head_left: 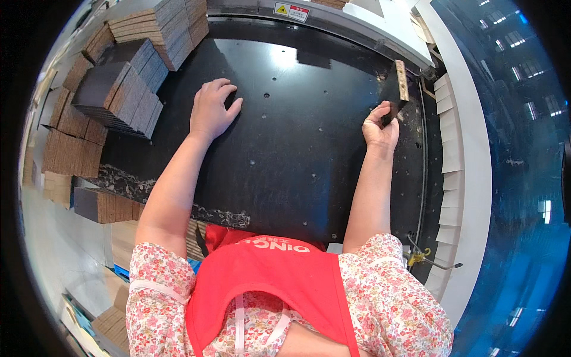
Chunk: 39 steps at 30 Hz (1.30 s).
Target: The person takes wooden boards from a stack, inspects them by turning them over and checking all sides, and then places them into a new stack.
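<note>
My right hand (381, 126) grips a small dark-faced chipboard piece (395, 89) between thumb and fingers, near the right side of the black table (279, 149). The piece stands on edge, and a raw brown edge with small holes shows along it. To the left, my left hand (214, 110) is over the tabletop with nothing in it. Its thumb is apart from its bent fingers. Beside that hand, a stack of dark-faced chipboard pieces (119, 98) stands at the table's left edge.
Taller chipboard stacks (160, 30) rise at the far left, with another stack (107, 205) lower down. A white machine beam (380, 30) bounds the far side. White overlapping strips (450, 149) line the right edge, and a thin rod with a yellow fitting (419, 257) juts out nearby.
</note>
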Tool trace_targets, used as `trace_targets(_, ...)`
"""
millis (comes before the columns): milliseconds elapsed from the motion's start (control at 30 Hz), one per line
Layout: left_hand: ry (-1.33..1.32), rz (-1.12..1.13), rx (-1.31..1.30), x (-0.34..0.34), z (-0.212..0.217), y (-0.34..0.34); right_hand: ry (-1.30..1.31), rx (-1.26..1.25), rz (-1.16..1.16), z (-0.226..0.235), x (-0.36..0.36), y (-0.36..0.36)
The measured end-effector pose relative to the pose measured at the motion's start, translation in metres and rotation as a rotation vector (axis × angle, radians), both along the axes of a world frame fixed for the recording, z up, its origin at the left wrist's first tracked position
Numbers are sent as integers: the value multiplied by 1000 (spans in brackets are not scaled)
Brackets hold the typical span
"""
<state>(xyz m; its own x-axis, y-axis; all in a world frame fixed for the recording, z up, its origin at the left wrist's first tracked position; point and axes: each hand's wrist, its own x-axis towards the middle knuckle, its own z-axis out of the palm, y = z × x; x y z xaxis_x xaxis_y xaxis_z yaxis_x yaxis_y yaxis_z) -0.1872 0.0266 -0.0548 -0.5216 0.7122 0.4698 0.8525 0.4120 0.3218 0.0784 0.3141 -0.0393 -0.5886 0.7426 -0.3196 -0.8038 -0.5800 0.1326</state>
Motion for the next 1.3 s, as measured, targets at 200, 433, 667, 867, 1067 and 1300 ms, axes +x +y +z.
trace_targets(200, 0, 18, 6, 1, 4, -2, 22, 108, 312, -4, 8, 5)
trace_targets(433, -117, -38, 82, 0, 3, -10, -819, 1043, 793, 30, -25, -65)
trace_targets(667, -130, -153, 377, 62, 5, -50, -834, 2000, 1203, 49, -78, -121)
trace_targets(867, -105, -313, 44, 105, 11, -102, -808, 2426, 1053, 44, -111, -163)
trace_targets(1067, 67, 23, -188, 134, 19, -116, -1053, 2228, 464, 23, -68, -162)
trace_targets(1300, -57, -115, -41, 119, -1, -122, -1294, 1783, 123, -5, 15, -144)
